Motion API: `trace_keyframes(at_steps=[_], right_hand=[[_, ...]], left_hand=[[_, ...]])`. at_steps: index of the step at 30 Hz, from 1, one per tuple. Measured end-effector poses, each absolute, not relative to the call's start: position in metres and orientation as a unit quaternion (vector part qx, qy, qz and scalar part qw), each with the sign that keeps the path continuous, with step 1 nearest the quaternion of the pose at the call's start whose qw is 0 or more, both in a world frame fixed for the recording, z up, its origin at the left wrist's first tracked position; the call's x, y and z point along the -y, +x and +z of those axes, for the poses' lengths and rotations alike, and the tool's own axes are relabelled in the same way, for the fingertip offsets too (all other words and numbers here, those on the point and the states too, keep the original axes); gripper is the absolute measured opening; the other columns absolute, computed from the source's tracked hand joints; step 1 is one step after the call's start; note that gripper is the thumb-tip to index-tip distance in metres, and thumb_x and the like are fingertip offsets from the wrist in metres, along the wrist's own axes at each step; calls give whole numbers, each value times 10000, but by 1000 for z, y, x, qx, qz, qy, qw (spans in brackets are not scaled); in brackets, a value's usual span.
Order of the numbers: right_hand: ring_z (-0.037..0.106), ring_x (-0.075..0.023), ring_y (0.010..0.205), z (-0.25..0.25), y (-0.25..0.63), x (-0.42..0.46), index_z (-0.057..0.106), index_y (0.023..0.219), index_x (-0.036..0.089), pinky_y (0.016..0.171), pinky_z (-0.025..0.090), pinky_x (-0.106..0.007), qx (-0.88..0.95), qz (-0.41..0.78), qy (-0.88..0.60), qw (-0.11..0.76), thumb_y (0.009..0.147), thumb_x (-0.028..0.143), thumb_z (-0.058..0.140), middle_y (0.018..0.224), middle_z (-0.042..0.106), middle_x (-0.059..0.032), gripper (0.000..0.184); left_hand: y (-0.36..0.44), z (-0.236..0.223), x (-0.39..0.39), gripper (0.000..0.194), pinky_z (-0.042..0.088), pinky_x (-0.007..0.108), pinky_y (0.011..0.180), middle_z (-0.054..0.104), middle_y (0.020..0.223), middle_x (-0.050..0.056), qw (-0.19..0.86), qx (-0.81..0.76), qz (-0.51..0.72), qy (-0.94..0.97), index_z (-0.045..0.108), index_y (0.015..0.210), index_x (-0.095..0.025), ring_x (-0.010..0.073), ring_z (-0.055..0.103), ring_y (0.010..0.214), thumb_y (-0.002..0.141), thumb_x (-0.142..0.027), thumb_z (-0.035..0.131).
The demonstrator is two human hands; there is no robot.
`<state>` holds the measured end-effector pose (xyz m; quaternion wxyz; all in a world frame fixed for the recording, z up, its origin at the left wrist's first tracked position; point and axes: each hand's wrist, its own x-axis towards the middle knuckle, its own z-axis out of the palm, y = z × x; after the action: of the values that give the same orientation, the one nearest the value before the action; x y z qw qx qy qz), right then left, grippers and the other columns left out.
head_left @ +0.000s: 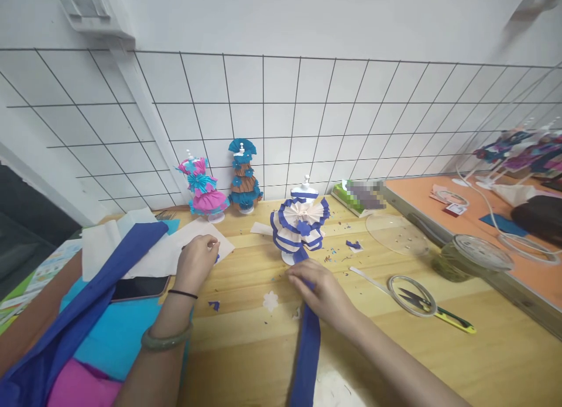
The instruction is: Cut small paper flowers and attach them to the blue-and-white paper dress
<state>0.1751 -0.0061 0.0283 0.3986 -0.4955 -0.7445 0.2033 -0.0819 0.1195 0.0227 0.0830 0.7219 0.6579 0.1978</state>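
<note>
Both forearms (pixel 395 360) slant inward over the table (pixel 246 354): right hand (pixel 318 284) palm down, fingers bent over a blue strip (pixel 308 348) before the ruffled dress form (pixel 302 216); left hand (pixel 199 263) curled above pale paper (pixel 169 249). Whether either grips anything, I cannot tell.

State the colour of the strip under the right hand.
The strip is blue; head view.

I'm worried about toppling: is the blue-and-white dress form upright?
Upright: the dress form stands with its knob up, base on the table.
</note>
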Motion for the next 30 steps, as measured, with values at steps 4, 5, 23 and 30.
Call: trace_keyframes(at_steps=[4, 5, 23, 30], right_hand=[[545, -146, 607, 39, 185, 8, 641, 796, 165, 589, 429, -274, 552, 366, -542, 517, 778, 322, 576, 699, 634, -42, 171], [513, -118, 532, 41, 187, 7, 637, 803, 160, 529, 407, -248, 499, 413, -534, 544, 760, 340, 596, 652, 615, -23, 190], [247, 30, 241, 64, 187, -18, 577, 766, 122, 292, 162, -106, 145, 708, -331, 607, 618, 216, 729, 382, 503, 98, 232], [250, 38, 237, 62, 181, -29, 496, 643, 143, 285, 175, -89, 112, 716, -302, 619, 615, 204, 734, 365, 468, 120, 248]], left_hand=[[-52, 37, -101, 262, 431, 246, 667, 663, 803, 32, 146, -616, 263, 728, 621, 809, -189, 171, 594, 747, 762, -384, 453], [-43, 40, -95, 279, 429, 238, 625, 653, 753, 39, 232, -592, 311, 707, 618, 787, -168, 163, 586, 699, 748, -408, 482], [55, 66, -75, 246, 111, 134, 300, 433, 454, -88, 751, -328, 354, 451, 492, 689, -155, -21, 231, 271, 684, -346, 646], [61, 61, -79, 252, 126, 127, 291, 431, 422, -95, 738, -337, 377, 448, 442, 632, -158, -22, 249, 256, 664, -290, 655]])
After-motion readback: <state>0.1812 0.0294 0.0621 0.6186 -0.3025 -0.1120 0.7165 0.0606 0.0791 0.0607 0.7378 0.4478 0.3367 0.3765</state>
